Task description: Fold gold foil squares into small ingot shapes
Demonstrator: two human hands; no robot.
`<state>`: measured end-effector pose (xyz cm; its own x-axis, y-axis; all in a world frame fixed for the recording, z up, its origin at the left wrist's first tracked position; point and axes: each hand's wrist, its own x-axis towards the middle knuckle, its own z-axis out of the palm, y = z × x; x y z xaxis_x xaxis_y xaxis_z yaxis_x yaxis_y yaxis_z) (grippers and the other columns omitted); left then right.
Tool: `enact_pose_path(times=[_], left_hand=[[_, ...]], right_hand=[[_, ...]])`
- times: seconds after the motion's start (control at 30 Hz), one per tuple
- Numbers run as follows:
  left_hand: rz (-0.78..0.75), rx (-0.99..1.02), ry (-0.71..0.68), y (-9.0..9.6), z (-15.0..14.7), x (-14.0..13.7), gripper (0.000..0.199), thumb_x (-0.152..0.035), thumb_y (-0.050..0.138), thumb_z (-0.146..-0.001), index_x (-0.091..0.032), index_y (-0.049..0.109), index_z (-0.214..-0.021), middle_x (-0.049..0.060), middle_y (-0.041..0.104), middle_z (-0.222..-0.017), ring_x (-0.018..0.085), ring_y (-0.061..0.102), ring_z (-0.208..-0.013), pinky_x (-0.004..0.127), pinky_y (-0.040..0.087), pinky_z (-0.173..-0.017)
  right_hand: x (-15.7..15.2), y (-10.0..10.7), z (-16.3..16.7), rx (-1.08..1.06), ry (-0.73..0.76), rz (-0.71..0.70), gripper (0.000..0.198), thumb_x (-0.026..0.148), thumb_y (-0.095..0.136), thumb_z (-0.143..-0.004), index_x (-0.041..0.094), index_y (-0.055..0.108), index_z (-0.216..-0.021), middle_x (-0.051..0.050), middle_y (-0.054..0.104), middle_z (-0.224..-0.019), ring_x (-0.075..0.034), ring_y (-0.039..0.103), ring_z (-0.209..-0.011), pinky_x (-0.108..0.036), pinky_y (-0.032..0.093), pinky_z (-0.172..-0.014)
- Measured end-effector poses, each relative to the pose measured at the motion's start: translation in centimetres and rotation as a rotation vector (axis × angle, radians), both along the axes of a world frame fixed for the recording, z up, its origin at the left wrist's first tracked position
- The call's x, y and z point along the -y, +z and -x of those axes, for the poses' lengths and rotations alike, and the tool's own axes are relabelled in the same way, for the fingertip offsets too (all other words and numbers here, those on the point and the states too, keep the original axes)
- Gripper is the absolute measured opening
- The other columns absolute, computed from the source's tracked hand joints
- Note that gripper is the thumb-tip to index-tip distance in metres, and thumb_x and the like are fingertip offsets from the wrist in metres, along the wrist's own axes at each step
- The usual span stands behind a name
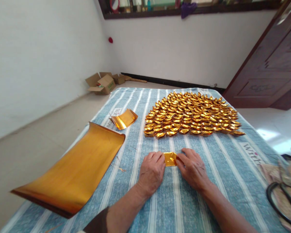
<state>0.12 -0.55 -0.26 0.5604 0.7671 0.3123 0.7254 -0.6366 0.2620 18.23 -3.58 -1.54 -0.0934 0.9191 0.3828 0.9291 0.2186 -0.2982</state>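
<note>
Item: gold foil square (170, 159), on striped worktop (208, 168), btwn left hand (151, 171) and right hand (192, 168). Pinched at side edges by both hands' fingertips. Judged v. light, thin, slippery, crease-prone; best held by edges.

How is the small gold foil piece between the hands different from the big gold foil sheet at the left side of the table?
The folded gold foil piece is small and compact, pinched by the left hand and right hand; the large gold foil sheet is long, unfolded and untouched. The piece lies mid-table on the striped cloth; the sheet lies at the table's left edge with curled ends. Both are shiny gold foil.
</note>
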Motion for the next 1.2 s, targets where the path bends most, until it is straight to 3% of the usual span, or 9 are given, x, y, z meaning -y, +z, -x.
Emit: enact_pose_path(times=[1.2], left_hand=[[0.029, -0.009, -0.004, 0.00, -0.04, -0.08, 0.017, -0.018, 0.047, -0.093, -0.016, 0.061, -0.101, 0.007, 0.063, -0.101, 0.023, 0.053, -0.094, 0.041, 0.048, -0.083]], right_hand=[[0.02, 0.23, -0.03, -0.008, -0.003, 0.014, 0.015, 0.021, 0.053, -0.089, 0.020, 0.067, -0.085, -0.008, 0.061, -0.097, -0.023, 0.053, -0.092, -0.034, 0.040, -0.079]])
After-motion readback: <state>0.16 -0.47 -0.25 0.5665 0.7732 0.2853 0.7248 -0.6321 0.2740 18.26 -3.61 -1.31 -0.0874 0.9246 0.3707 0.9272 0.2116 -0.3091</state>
